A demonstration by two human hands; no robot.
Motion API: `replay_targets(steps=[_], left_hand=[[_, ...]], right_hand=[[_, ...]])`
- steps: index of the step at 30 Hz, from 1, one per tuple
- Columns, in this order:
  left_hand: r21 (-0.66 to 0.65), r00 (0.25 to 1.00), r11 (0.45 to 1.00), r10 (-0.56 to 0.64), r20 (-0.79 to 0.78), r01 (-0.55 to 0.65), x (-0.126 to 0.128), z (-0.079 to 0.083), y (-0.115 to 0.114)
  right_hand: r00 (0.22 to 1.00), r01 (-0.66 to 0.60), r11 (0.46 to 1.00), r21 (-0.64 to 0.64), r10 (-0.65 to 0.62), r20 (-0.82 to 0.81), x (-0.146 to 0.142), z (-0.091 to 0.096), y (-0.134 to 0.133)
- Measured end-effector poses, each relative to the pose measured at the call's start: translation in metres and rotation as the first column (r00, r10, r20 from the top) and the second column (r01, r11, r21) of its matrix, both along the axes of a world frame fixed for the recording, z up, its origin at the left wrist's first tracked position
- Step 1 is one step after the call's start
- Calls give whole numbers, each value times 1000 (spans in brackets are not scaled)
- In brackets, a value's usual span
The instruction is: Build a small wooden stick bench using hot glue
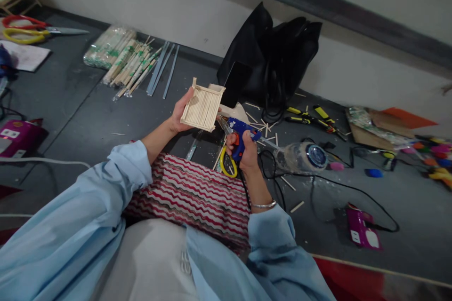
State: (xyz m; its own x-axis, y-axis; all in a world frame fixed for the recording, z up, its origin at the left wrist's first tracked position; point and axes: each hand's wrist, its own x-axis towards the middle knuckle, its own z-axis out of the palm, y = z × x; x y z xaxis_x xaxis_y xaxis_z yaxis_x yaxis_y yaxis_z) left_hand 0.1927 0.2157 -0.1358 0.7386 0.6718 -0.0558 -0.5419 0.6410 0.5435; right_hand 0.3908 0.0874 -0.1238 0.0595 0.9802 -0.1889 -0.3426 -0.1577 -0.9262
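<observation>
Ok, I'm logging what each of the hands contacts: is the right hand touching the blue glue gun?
Touching: the head view shows the right hand wrapped around the blue glue gun at its handle.

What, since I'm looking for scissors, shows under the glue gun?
Part of a yellow looped handle shows; the glue gun and right hand cover the rest, so I can't confirm scissors.
</observation>
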Motion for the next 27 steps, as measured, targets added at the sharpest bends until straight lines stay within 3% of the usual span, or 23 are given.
replay_targets(steps=[9,27], left_hand=[[-51,983,983,180,30,-178,0,5,-2],[-40,975,975,220,15,-219,4,5,-6]], right_hand=[[1000,-4,1000,-1,4,27,-2,2,-2],[998,-16,999,-28,17,59,-1,2,-1]])
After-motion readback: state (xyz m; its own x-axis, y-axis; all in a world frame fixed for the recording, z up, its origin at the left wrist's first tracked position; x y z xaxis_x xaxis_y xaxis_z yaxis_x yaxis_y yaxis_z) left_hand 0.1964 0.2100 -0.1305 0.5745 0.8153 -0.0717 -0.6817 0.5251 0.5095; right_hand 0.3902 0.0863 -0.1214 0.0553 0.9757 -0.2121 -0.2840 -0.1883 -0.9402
